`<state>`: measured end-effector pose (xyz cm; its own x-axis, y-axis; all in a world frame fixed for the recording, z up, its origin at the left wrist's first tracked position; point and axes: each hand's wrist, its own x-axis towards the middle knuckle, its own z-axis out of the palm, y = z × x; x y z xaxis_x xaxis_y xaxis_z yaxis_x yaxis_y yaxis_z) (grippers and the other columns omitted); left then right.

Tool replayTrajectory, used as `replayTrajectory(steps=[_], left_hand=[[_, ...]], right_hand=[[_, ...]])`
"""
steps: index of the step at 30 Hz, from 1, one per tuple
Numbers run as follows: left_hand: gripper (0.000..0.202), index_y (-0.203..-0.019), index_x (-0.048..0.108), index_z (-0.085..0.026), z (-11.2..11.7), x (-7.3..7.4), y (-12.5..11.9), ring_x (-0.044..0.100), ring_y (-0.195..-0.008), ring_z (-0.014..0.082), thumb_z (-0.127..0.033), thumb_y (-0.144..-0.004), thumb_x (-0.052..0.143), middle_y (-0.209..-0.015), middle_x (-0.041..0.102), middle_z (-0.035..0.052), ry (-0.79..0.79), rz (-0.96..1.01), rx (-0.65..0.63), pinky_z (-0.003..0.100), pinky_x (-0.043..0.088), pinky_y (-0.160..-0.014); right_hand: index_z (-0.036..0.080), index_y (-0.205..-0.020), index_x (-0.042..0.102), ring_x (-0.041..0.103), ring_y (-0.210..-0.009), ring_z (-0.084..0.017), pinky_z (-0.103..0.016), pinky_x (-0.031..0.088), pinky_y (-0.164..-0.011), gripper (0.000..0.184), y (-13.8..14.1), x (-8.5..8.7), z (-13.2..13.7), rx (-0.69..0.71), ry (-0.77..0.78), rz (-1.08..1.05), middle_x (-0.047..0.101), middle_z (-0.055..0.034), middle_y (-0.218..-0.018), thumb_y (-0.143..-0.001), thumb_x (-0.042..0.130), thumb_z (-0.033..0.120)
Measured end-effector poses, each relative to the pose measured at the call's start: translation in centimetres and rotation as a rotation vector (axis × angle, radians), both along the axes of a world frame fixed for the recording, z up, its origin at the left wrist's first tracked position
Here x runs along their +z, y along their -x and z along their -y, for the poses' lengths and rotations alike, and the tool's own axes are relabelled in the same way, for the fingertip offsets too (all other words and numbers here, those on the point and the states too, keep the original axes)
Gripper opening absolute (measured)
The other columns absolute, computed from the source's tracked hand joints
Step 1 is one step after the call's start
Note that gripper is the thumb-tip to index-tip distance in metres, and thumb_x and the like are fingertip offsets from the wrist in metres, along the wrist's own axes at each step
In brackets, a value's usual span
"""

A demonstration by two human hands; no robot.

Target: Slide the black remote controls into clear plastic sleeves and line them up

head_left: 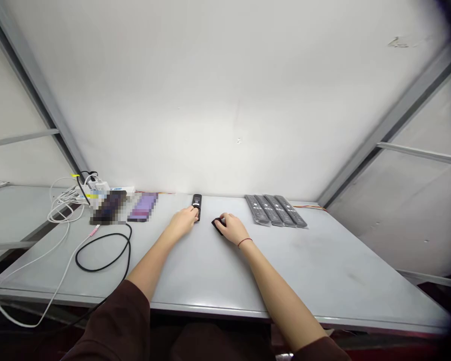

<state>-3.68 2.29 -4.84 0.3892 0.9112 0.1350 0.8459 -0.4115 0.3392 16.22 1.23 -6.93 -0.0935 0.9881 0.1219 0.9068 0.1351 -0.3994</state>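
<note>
A black remote control [197, 201] lies on the table near the back wall, a small white label on the side that faces up. My left hand [184, 221] is closed on its near end, the fingers covering part of it. To the right, my right hand [233, 228] grips a small flat black piece [217, 225] low at the tabletop; the fingers hide much of it, and I cannot tell exactly what it is. Farther right, several dark remote controls [273, 209] in clear plastic sleeves lie side by side.
The grey table [210, 286] meets a white wall [225, 100]. At the left are two blurred-out, phone-like devices [143, 206], a power strip [126, 190] with plugs, tangled white cables [62, 205] and a looped black cable [101, 269]. Metal frame posts [383, 135] flank the table.
</note>
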Motion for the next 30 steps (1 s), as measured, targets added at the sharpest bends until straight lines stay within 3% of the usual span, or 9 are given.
replayTrajectory(steps=[14,23,30], left_hand=[[0.012,-0.091,0.057,-0.017,-1.0,-0.7,0.6,0.056,-0.093,0.0238,-0.018,-0.087,0.046,-0.101,0.058,0.0104,-0.036,0.009,0.086,0.035,0.041,-0.083],[0.011,-0.086,0.058,-0.018,-1.7,-1.6,1.1,0.054,-0.091,0.0209,-0.016,-0.086,0.047,-0.098,0.059,0.0083,-0.036,0.032,0.018,0.033,0.039,-0.086],[0.014,-0.088,0.057,-0.018,-2.1,-1.6,1.4,0.054,-0.091,0.0205,-0.016,-0.087,0.043,-0.098,0.059,0.0081,-0.024,-0.063,-0.023,0.033,0.040,-0.086]], right_hand=[[0.016,-0.099,0.061,0.059,-0.088,-0.022,-0.028,0.040,-0.075,0.030,0.1,0.2,0.1,0.000,0.006,0.012,0.064,-0.0123,-0.097,-0.087,0.047,0.039],[0.016,-0.099,0.061,0.059,-0.087,-0.023,-0.030,0.040,-0.075,0.029,0.1,0.1,0.2,0.006,0.002,0.007,0.064,-0.0122,-0.095,-0.087,0.046,0.039],[0.015,-0.099,0.061,0.059,-0.089,-0.023,-0.029,0.039,-0.075,0.031,0.2,0.1,0.2,0.003,0.005,0.034,0.064,-0.0122,-0.096,-0.088,0.045,0.039]])
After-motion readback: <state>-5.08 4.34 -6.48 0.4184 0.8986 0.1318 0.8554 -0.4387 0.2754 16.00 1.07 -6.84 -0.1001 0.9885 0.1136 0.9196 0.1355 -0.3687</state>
